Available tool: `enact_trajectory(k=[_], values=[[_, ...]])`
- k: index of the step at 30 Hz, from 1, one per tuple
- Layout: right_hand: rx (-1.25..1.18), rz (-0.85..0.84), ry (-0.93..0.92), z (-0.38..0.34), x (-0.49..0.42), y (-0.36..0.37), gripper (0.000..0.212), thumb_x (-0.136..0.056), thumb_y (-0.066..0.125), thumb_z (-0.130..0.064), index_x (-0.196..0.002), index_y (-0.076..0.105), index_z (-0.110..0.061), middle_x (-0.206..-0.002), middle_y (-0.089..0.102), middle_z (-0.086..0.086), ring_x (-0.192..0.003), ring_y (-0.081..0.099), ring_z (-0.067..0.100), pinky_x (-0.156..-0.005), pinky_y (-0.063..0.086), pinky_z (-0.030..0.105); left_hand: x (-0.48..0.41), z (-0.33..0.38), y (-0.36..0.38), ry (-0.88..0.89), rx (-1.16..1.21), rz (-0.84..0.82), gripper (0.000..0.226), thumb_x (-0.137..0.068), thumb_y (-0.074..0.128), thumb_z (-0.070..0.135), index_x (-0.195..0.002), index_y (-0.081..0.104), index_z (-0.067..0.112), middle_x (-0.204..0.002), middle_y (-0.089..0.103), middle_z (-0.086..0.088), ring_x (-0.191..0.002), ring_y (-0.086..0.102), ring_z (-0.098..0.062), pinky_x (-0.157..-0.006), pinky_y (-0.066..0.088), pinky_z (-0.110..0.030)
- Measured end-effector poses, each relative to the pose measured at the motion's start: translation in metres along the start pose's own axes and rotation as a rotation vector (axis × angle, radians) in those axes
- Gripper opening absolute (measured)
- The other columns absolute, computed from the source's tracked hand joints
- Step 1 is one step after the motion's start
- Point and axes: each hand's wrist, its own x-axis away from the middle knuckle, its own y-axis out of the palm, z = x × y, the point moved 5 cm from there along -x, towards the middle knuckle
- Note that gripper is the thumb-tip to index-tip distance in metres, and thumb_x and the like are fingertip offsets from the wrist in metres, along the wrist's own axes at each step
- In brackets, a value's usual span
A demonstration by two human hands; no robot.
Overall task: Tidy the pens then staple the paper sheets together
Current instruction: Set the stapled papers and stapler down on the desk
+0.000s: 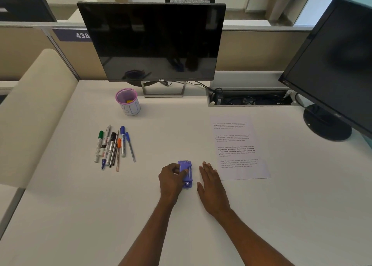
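A purple stapler (187,174) lies on the white desk near the front centre. My left hand (172,180) grips its left side, fingers curled over the top. My right hand (211,187) lies flat on the desk just right of the stapler, fingers straight, holding nothing. Printed paper sheets (239,147) lie to the right of that hand. Several pens and markers (113,146) lie in a loose bunch on the left of the desk. Behind them stands a pink-rimmed mesh pen cup (128,101) with a small yellow item inside.
A dark monitor (153,42) stands at the back centre on a metal foot. A second monitor (332,68) with a round base sits at the right. An open cable tray (251,99) is set into the desk behind the paper. A beige partition (30,114) borders the left.
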Motion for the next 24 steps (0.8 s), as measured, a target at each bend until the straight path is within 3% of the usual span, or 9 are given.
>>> enact_trajectory(k=[4, 9, 13, 16, 24], values=[[0.009, -0.011, 0.008, 0.001, -0.001, 0.001, 0.06, -0.108, 0.04, -0.032, -0.162, 0.018, -0.019, -0.171, 0.009, -0.004, -0.158, 0.005, 0.011, -0.129, 0.004, 0.029, -0.001, -0.001, 0.0, -0.011, 0.008, 0.002, 0.012, -0.091, 0.08, 0.013, -0.095, 0.071, 0.02, -0.097, 0.077, -0.008, -0.092, 0.076, -0.029, -0.082, 0.066, -0.044], [0.002, 0.0, -0.005, 0.0, 0.0, 0.0, 0.06, -0.107, 0.042, -0.03, -0.161, 0.021, -0.017, -0.17, 0.011, -0.003, -0.158, 0.009, 0.013, -0.129, 0.006, 0.03, -0.009, -0.001, -0.01, -0.03, 0.072, 0.024, 0.011, -0.092, 0.08, 0.015, -0.089, 0.073, 0.023, -0.093, 0.078, -0.007, -0.086, 0.076, -0.027, -0.066, 0.059, -0.03], [0.007, 0.026, -0.024, -0.001, 0.002, 0.0, 0.059, -0.106, 0.045, -0.027, -0.16, 0.025, -0.015, -0.17, 0.015, -0.002, -0.158, 0.011, 0.014, -0.129, 0.009, 0.032, -0.023, 0.001, -0.029, -0.041, 0.108, 0.06, 0.021, -0.092, 0.074, 0.008, -0.08, 0.075, 0.025, -0.085, 0.08, -0.011, -0.077, 0.072, -0.027, -0.076, 0.063, -0.044], [0.003, 0.06, -0.025, -0.003, 0.002, 0.0, 0.058, -0.104, 0.049, -0.022, -0.158, 0.031, -0.013, -0.168, 0.021, 0.0, -0.157, 0.016, 0.016, -0.129, 0.011, 0.033, -0.037, 0.003, -0.048, -0.026, 0.12, 0.114, 0.023, -0.09, 0.074, 0.005, -0.075, 0.074, 0.023, -0.078, 0.077, -0.013, -0.074, 0.067, -0.025, -0.077, 0.062, -0.047], [-0.002, 0.081, -0.014, -0.004, 0.003, 0.003, 0.057, -0.103, 0.048, -0.02, -0.158, 0.033, -0.013, -0.168, 0.02, -0.002, -0.157, 0.016, 0.015, -0.129, 0.013, 0.036, -0.076, 0.004, -0.093, -0.047, 0.117, 0.16, 0.005, -0.091, 0.079, 0.009, -0.092, 0.077, 0.014, -0.094, 0.079, -0.023, -0.086, 0.073, -0.035, -0.088, 0.063, -0.06]])
